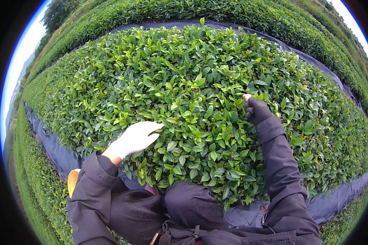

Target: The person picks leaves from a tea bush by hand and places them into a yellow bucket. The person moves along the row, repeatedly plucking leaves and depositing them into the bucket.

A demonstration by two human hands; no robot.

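A broad, trimmed hedge of what look like tea bushes fills the middle of the head view, with bright young leaves over darker ones. Just above its near left part is my left hand in a white glove. Its thumb and fingers are apart, with leaves showing behind the gap; the palm is hidden. My right hand, in a black glove with a bare fingertip showing, reaches into the leaves right of the middle. Those fingers are curled in among the shoots; whether they pinch a shoot is hidden.
Dark ground-cover sheeting runs along both sides of the hedge. Another hedge row lies beyond it. My bent knee presses close to the near leaves. A yellow rounded object shows beside my left sleeve.
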